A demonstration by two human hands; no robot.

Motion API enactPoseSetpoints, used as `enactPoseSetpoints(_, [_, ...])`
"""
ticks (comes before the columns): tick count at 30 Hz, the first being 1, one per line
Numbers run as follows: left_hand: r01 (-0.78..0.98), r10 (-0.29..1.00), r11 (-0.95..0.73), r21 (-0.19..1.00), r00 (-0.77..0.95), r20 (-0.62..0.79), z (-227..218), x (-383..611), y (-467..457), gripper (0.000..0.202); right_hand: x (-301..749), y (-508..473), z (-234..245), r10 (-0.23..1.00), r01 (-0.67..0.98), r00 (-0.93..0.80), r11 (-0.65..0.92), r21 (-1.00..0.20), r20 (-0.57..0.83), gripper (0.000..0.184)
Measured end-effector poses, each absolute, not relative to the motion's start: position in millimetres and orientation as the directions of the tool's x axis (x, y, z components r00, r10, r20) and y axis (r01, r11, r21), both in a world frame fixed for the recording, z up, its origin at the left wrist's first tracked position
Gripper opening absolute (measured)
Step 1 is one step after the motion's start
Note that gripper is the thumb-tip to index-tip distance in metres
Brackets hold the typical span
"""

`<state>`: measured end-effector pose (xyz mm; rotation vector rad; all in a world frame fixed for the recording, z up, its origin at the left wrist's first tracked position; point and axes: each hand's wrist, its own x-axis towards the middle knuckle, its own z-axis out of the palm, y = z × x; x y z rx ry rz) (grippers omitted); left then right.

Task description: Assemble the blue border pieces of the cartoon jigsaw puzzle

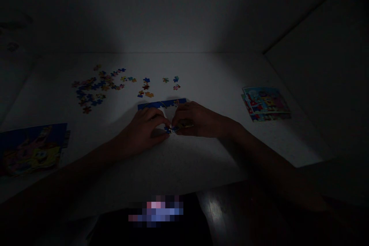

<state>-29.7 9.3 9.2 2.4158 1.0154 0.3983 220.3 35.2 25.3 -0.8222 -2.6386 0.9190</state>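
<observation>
In the dim middle of the table, my left hand (148,127) and my right hand (196,119) meet, both with fingers pinched. Between the fingertips are small jigsaw puzzle pieces (168,129), blue with some lighter patches. My left thumb and forefinger grip their left side, my right fingers their right side. Whether the pieces are locked together is too dark to tell. Just beyond my hands lies a joined blue strip of puzzle (155,105), partly covered by my fingers.
A spread of loose puzzle pieces (98,86) lies at the back left. Several more pieces (148,94) are scattered behind the strip. A cartoon picture (33,148) rests at the left edge, and stacked cartoon pictures (266,103) lie at the right. A wall (184,15) rises behind the table.
</observation>
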Motion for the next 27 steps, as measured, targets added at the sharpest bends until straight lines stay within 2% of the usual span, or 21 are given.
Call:
enactPoseSetpoints(9, [0.546, 0.684, -0.662, 0.513, 0.72, 0.117, 11.0, -33.6, 11.2, 0.02, 220.4, 34.9, 24.9, 0.563, 0.397, -0.823, 0.66, -0.638, 0.071, 0.014])
enactPoseSetpoints(11, [0.537, 0.656, -0.705, 0.462, 0.742, 0.139, 12.5, -36.5, 13.0, 0.022, 220.8, 35.0, 24.4, 0.558, 0.386, -0.826, 0.665, -0.639, 0.082, 0.014])
enactPoseSetpoints(17, [0.489, 0.525, -0.846, 0.215, 0.833, 0.174, 16.5, -49.1, 22.8, 0.037, 220.3, 33.9, 27.7, 0.581, 0.398, -0.811, 0.636, -0.662, 0.07, 0.013])
enactPoseSetpoints(20, [0.47, 0.491, -0.87, 0.148, 0.853, 0.176, 18.3, -50.7, 24.2, 0.041, 219.2, 32.8, 31.6, 0.6, 0.426, -0.799, 0.615, -0.663, 0.045, 0.015])
enactPoseSetpoints(22, [0.474, 0.496, -0.867, 0.153, 0.848, 0.184, 18.0, -49.9, 23.7, 0.041, 219.0, 32.5, 32.8, 0.621, 0.43, -0.782, 0.594, -0.68, 0.048, 0.015])
enactPoseSetpoints(27, [0.47, 0.531, -0.844, 0.258, 0.802, 0.275, 11.7, -47.5, 23.6, 0.039, 220.3, 33.8, 30.0, 0.667, 0.409, -0.735, 0.58, -0.705, 0.121, 0.019])
